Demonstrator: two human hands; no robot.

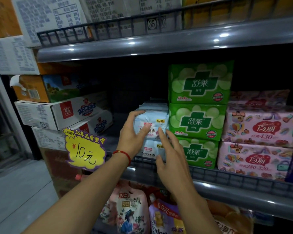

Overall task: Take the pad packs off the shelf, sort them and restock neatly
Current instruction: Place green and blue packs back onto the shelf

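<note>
Hands meet at the pale blue pad packs (150, 123) stacked on the middle shelf (227, 179), just left of the green packs (198, 122). We see our left hand (134, 132) with fingers spread around the left side and front of the upper blue pack, thumb across its face, touching it but not yet closed in a firm hold as far as we can judge. Our right hand (171, 154) is wide, fingers straight, hovering in front of the lower blue pack (150, 150) and the shelf's wire rail; whether its fingertips touch the plastic we cannot tell.

The blue stack looks 2 packs high at the front with more behind it. The green packs stand 3 high, touching the blue stack's right side, and 2 pink packs (260, 127) sit further right. To the left the shelf is dark, bordered by stacked cartons (61, 114), with a yellow price tag (85, 149) clipped to the rail.

We judge this to be the start of the taking-off step, with the blue stack first. The next move calls for both hands to close on the stack's 2 sides and lift it over the rail without dragging the neighbouring green packs, which lean close enough to shift
</note>
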